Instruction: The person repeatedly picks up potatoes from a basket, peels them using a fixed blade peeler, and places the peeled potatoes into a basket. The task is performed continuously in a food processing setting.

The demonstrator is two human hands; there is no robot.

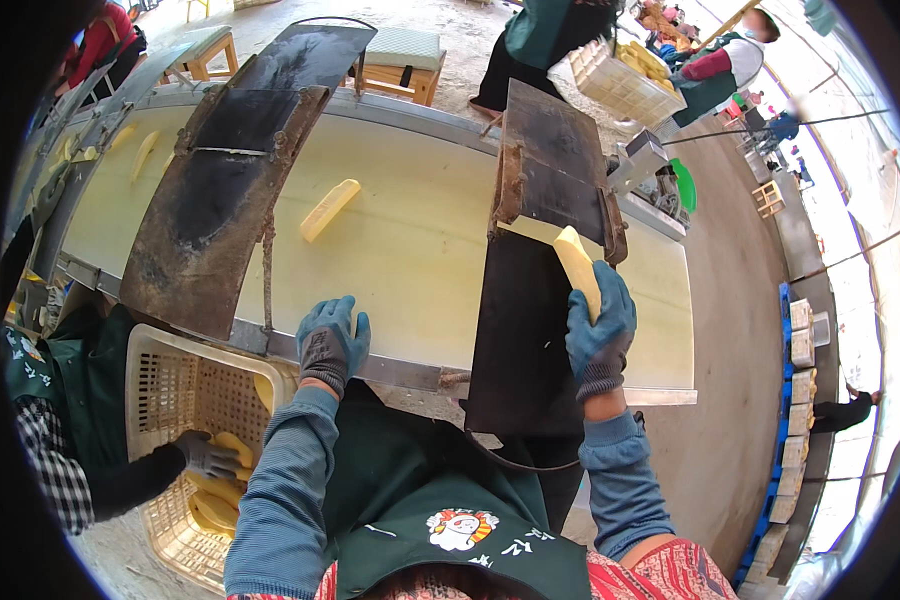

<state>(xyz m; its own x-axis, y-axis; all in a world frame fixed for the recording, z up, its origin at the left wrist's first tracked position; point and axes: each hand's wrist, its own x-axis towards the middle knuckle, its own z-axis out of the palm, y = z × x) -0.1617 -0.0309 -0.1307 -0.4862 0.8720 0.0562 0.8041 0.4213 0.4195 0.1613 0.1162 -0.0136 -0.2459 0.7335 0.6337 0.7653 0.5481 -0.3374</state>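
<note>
My right hand (602,330), in a blue coated glove, is closed around the lower part of a long pale-yellow peeled piece of produce (579,274). That piece points up and left, over a dark metal board (529,337) that slants across a pale conveyor belt (390,270). Nothing shows in my left hand (334,337), gloved alike, with its thumb apart from its fingers at the near edge of the belt. A similar yellow piece (331,210) lies on the belt beyond it.
Left of me, a co-worker's gloved hand (210,455) touches yellow pieces in a plastic crate (139,409). A second dark metal board (195,225) crosses the belt. Across it, a person carries a full crate (626,86). Padded stools (401,49) stand behind the belt.
</note>
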